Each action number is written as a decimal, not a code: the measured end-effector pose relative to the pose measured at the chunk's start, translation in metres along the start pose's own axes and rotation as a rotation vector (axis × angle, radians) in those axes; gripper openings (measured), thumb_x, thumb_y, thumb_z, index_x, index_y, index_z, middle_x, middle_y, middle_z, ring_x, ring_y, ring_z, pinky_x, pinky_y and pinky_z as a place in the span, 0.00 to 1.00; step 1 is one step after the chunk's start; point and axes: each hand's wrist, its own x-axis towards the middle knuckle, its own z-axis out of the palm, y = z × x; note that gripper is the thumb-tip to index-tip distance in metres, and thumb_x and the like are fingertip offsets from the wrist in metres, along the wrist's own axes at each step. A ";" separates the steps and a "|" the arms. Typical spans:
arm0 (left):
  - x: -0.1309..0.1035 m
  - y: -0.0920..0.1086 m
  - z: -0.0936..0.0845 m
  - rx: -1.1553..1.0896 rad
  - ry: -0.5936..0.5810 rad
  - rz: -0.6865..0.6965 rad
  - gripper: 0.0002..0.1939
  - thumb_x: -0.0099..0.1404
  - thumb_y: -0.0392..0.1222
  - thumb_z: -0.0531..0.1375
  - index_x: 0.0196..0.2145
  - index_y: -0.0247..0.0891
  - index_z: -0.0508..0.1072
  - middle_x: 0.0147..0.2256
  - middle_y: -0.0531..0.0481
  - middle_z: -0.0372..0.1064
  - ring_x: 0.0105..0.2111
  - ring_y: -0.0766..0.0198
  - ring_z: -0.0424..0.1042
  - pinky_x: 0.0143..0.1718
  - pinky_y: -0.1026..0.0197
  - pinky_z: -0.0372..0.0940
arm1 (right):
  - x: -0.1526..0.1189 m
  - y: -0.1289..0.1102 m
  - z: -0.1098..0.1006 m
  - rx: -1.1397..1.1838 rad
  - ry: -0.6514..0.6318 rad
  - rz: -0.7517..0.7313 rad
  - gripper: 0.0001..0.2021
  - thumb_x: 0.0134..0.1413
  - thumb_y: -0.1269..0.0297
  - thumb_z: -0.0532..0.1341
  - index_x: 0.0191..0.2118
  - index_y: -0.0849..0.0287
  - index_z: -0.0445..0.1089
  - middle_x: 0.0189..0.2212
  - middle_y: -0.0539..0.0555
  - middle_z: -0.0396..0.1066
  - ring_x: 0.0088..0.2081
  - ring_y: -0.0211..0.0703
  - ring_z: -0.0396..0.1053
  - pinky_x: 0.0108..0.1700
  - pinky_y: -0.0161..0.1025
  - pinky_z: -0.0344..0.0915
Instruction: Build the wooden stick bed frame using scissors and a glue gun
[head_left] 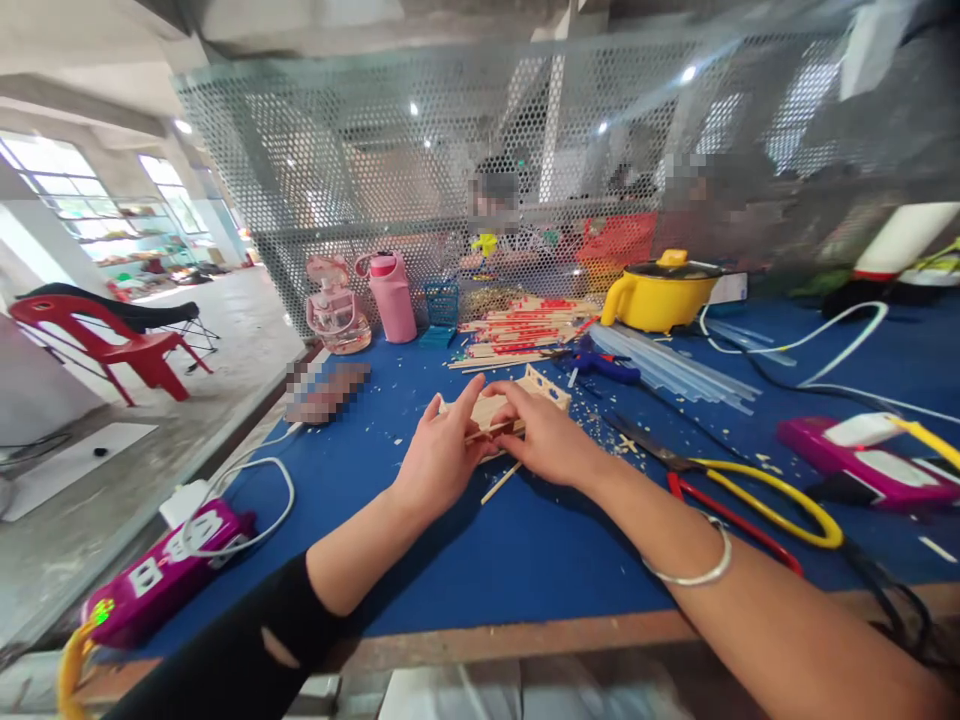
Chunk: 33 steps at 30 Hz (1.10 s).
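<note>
Both hands meet at the middle of the blue table around a small wooden stick model (546, 385) with a lattice-like side. My left hand (442, 445) is closed on the model's near left edge, its index finger stretched over the top. With fingers curled, my right hand (544, 430) grips the near right part. The fingers hide much of the model, and I cannot make out any small piece between the fingertips. A loose wooden stick (500, 484) lies on the table just below the hands.
Scissors (697, 465) and blue-handled pliers (604, 362) lie to the right, near clear glue sticks (675, 365) and a yellow pot (664, 295). Behind are red-tipped sticks (525, 330) and a pink bottle (392, 297). Purple power strips (169, 570) flank the table; a perforated screen (360, 150) stands behind.
</note>
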 end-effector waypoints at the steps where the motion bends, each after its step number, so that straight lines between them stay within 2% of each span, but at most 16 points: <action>1: 0.000 -0.001 0.000 0.011 -0.001 0.000 0.37 0.61 0.36 0.58 0.64 0.41 0.46 0.34 0.54 0.76 0.42 0.64 0.74 0.61 0.44 0.49 | 0.000 0.001 0.000 0.003 -0.004 -0.003 0.24 0.48 0.78 0.58 0.52 0.57 0.58 0.33 0.52 0.74 0.37 0.41 0.72 0.42 0.40 0.65; 7: -0.006 0.000 -0.004 0.058 -0.046 0.032 0.45 0.59 0.40 0.61 0.66 0.43 0.38 0.39 0.51 0.75 0.48 0.59 0.70 0.62 0.40 0.43 | -0.001 0.004 0.002 -0.008 0.000 -0.009 0.24 0.49 0.77 0.58 0.52 0.55 0.57 0.34 0.51 0.74 0.38 0.41 0.72 0.43 0.39 0.65; 10: -0.010 -0.003 -0.012 0.068 -0.057 0.046 0.50 0.56 0.39 0.63 0.66 0.44 0.33 0.46 0.47 0.72 0.53 0.56 0.66 0.61 0.37 0.42 | -0.002 0.005 0.003 -0.034 0.027 -0.036 0.26 0.48 0.77 0.58 0.53 0.55 0.57 0.35 0.51 0.74 0.40 0.42 0.71 0.46 0.41 0.63; 13: -0.013 -0.008 -0.019 0.076 -0.008 0.016 0.53 0.53 0.41 0.64 0.66 0.44 0.34 0.53 0.41 0.65 0.55 0.50 0.61 0.57 0.40 0.51 | -0.003 0.006 0.003 -0.085 0.088 -0.107 0.31 0.43 0.78 0.59 0.56 0.57 0.56 0.41 0.53 0.72 0.44 0.44 0.68 0.49 0.43 0.62; 15: -0.016 -0.010 -0.022 0.068 0.024 -0.066 0.54 0.52 0.44 0.66 0.66 0.43 0.37 0.50 0.41 0.65 0.51 0.50 0.64 0.52 0.46 0.59 | -0.004 0.005 0.001 -0.116 0.143 -0.176 0.32 0.40 0.79 0.59 0.55 0.59 0.56 0.45 0.56 0.69 0.48 0.46 0.65 0.52 0.44 0.60; 17: -0.017 -0.012 -0.022 0.034 -0.016 -0.177 0.53 0.51 0.45 0.66 0.66 0.41 0.40 0.43 0.44 0.68 0.43 0.53 0.69 0.45 0.51 0.63 | -0.003 0.005 -0.001 -0.147 0.182 -0.214 0.30 0.39 0.79 0.60 0.53 0.60 0.58 0.48 0.58 0.67 0.51 0.47 0.64 0.54 0.44 0.58; 19: -0.017 -0.013 -0.020 -0.030 -0.086 -0.254 0.51 0.52 0.44 0.65 0.66 0.40 0.41 0.37 0.47 0.70 0.37 0.56 0.71 0.40 0.54 0.64 | -0.002 0.006 -0.003 -0.180 0.152 -0.182 0.29 0.39 0.78 0.59 0.51 0.59 0.60 0.46 0.57 0.69 0.49 0.48 0.65 0.53 0.44 0.59; 21: -0.016 -0.015 -0.017 -0.114 -0.092 -0.280 0.48 0.54 0.41 0.63 0.66 0.41 0.41 0.36 0.48 0.71 0.36 0.58 0.72 0.39 0.56 0.64 | 0.000 0.007 -0.004 -0.206 0.079 -0.103 0.29 0.40 0.77 0.59 0.53 0.59 0.59 0.41 0.55 0.71 0.44 0.48 0.68 0.49 0.44 0.61; 25: -0.008 -0.022 -0.011 -0.345 0.038 -0.339 0.41 0.57 0.39 0.59 0.65 0.39 0.46 0.35 0.50 0.73 0.33 0.63 0.71 0.38 0.59 0.65 | 0.009 0.008 -0.007 -0.201 0.003 0.002 0.28 0.43 0.77 0.57 0.54 0.58 0.59 0.38 0.53 0.72 0.39 0.44 0.70 0.43 0.39 0.62; 29: -0.001 -0.022 -0.011 -0.530 0.125 -0.401 0.32 0.59 0.40 0.57 0.60 0.36 0.54 0.30 0.53 0.71 0.27 0.67 0.68 0.32 0.62 0.64 | 0.026 0.006 -0.016 -0.140 -0.110 0.043 0.19 0.53 0.73 0.55 0.52 0.57 0.61 0.30 0.49 0.72 0.32 0.39 0.69 0.36 0.35 0.60; 33: -0.003 -0.013 -0.015 -0.733 0.210 -0.389 0.30 0.57 0.39 0.60 0.56 0.38 0.57 0.35 0.51 0.69 0.31 0.68 0.69 0.32 0.65 0.65 | 0.046 0.001 -0.030 -0.033 -0.165 0.087 0.17 0.54 0.71 0.56 0.50 0.55 0.61 0.29 0.48 0.74 0.30 0.37 0.69 0.35 0.34 0.61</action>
